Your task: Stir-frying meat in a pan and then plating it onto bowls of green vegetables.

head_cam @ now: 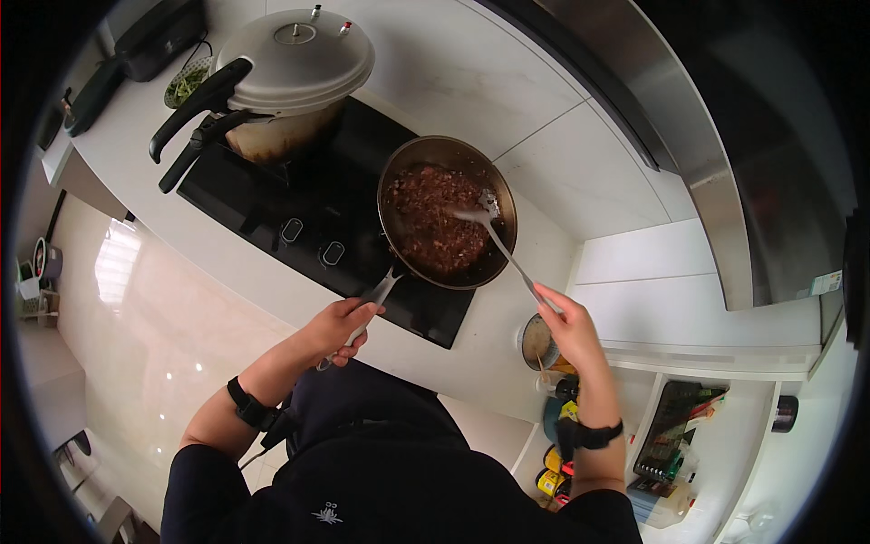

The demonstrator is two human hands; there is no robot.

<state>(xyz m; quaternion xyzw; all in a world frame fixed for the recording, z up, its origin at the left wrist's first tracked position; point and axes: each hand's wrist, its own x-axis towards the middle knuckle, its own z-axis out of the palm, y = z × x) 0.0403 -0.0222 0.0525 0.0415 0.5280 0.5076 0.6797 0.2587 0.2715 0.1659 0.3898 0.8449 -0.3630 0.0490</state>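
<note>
A round frying pan (501,178) sits over the right part of a black glass cooktop (319,234). Reddish-brown minced food (435,231), likely ground meat, spreads across its base. My left hand (348,330) is wrapped around the pan's metal handle (385,288). In my right hand (565,323) is the long handle of a grey spatula (504,248), its blurred head down in the food. A pale, shiny patch (488,202) shows by the pan's right wall.
A large pressure cooker (292,68) stands on the left burner, its black handles (204,122) jutting over the counter. Right of the cooktop is a bowl (538,342) with a stick in it. Bottles and jars crowd below my right forearm. A steel range hood (707,177) hangs above right.
</note>
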